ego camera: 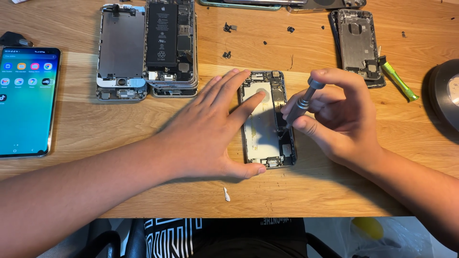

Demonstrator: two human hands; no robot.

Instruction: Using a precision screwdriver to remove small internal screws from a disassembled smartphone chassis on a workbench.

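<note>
Left hand (210,136): fingers spread wide and flat, pinning the opened phone (267,119) to the wooden table (143,124) so it doesn't slide, I'd say.
Right hand (334,117): fingers pinched narrow around a grey screwdriver (301,102), tilted, tip down in the phone's right side.
Phone: lies mid-table between both hands, guts facing up.
Hard to see: the tip itself sits in shadow, so no idea which screw.
Further back: phone with lit screen (26,102) far left, another gutted phone with its battery showing (169,45), a bare shell (357,45) top right, loose tiny bits (229,27) scattered.
Cut off: a round dark thing (444,93) at the right edge.
</note>
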